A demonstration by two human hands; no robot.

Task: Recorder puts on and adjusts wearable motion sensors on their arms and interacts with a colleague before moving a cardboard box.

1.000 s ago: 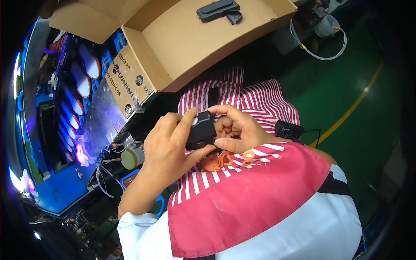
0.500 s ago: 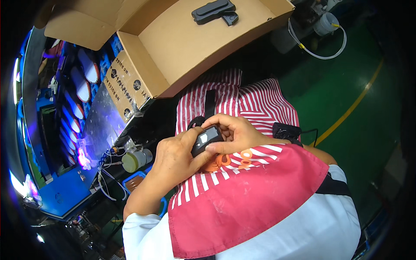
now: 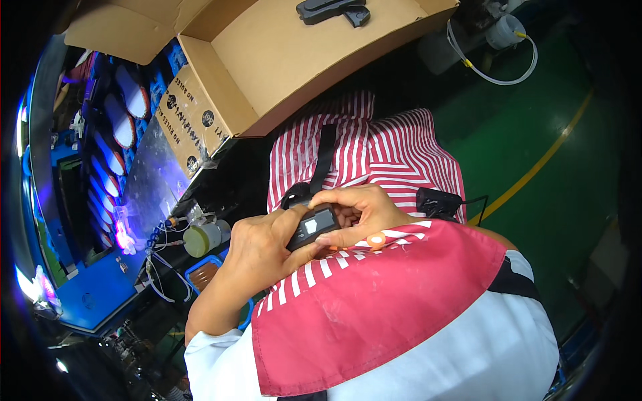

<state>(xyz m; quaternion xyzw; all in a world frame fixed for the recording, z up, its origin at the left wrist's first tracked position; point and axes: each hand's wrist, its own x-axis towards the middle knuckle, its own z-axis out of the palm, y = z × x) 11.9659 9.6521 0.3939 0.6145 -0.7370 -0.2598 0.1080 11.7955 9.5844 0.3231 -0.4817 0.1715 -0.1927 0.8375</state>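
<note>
Since the frame half a second earlier, the small black device (image 3: pixel 315 229) has shifted slightly down and to the left, while the cardboard box (image 3: pixel 287 63) stands a little higher in view. The device lies at the centre of the frame, its pale-lit screen (image 3: pixel 310 226) turned up toward the camera and its long axis running obliquely from lower left to upper right. It lies to the right of the left hand (image 3: pixel 262 242) and to the left of the right hand (image 3: pixel 364 215); neither is nearer, since both touch it. Each grip is closed on the device: the left takes the lower-left end, thumb along the lower edge; the right takes the upper-right end, forefinger on the upper edge and thumb at the lower corner. No worktop supports the device; it is held above the striped apron (image 3: pixel 411 160), with a black strap (image 3: pixel 325 157) just above it. At centre right, a black pouch (image 3: pixel 436 202) with a cable lies near the right forearm. Outward, the box at the top contains a black two-part object (image 3: pixel 331 9), cut by the frame edge. Blue machinery (image 3: pixel 93 294) occupies the left; green floor (image 3: pixel 495 147) with a yellow line, the right.
</note>
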